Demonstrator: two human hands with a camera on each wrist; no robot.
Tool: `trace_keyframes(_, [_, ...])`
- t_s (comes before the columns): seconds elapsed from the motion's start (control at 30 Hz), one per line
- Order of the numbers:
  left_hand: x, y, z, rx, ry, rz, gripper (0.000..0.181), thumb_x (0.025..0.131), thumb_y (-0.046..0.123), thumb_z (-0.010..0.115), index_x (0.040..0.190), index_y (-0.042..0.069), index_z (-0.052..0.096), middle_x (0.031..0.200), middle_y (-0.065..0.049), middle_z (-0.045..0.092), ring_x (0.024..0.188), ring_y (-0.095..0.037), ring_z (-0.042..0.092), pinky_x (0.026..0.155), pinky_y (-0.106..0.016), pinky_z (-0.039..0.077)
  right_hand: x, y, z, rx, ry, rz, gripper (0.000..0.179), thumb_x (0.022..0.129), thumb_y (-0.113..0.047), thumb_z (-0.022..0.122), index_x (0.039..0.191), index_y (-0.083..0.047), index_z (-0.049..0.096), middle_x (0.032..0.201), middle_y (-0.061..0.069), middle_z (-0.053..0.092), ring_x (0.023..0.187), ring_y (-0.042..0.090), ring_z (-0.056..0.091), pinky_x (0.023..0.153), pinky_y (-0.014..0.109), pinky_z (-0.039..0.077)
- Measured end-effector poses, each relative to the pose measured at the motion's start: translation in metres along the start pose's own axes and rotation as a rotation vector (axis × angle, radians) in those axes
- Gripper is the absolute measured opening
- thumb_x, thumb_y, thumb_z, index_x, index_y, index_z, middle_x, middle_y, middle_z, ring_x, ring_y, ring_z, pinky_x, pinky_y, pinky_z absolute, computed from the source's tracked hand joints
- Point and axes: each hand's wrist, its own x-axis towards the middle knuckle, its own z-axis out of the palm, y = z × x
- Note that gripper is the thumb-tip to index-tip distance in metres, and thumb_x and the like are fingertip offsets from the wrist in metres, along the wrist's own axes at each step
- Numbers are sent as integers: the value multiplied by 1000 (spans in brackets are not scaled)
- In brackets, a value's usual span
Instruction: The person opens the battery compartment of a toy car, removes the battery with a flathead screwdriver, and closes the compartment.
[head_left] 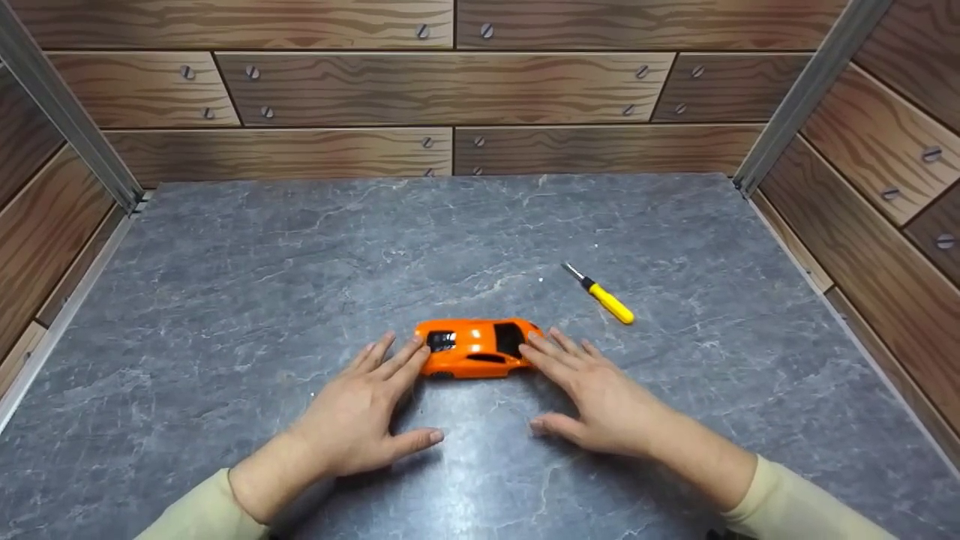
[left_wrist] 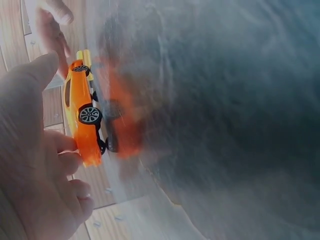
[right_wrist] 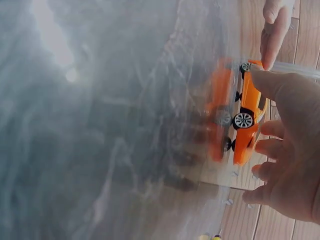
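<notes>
The toy car (head_left: 476,334) sits on the gray table (head_left: 262,300), its long axis running crosswise from one hand to the other. The left hand (head_left: 360,416) touches its rear and the right hand (head_left: 607,401) its front, so neither is nearer; both have fingers extended, gripping nothing, thumbs apart on the car's near side. Beyond the car's front end lies a screwdriver (head_left: 609,301), whole only in the head view; the wrist views reveal the car's silver-spoked wheels (left_wrist: 90,115).
</notes>
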Motion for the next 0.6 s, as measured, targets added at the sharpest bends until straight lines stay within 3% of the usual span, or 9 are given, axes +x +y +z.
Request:
trace_keyframes(0.13, [2, -5, -2, -78, 15, -8, 104, 95, 74, 62, 168, 8, 28, 173, -12, 26, 157, -44, 23, 126, -59, 22, 4, 10, -6, 101, 76, 15, 87, 96, -50, 76, 167, -19, 36, 173, 6, 29, 158, 37, 25, 123, 64, 25])
trace_keyframes(0.3, [7, -15, -4, -257, 1, -43, 104, 92, 64, 73, 169, 11, 27, 174, -10, 24, 158, -43, 23, 123, -64, 25, 13, 22, -12, 250, 132, 29, 85, 93, -43, 82, 165, -20, 42, 168, 7, 39, 154, 33, 37, 123, 58, 31])
trace_keyframes(0.43, [14, -23, -3, -403, 2, -51, 107, 88, 52, 84, 169, 12, 27, 173, -12, 25, 157, -38, 26, 125, -58, 24, 19, 30, -13, 375, 136, 45, 84, 92, -42, 84, 163, -18, 45, 165, 3, 45, 151, 29, 43, 123, 52, 34])
trace_keyframes(0.6, [25, -31, -1, -586, 33, -85, 112, 81, 40, 93, 169, 13, 29, 168, -13, 37, 153, -34, 36, 126, -51, 26, 27, 38, -9, 578, 137, 96, 80, 91, -34, 87, 159, -15, 50, 161, 2, 50, 148, 28, 46, 122, 48, 36])
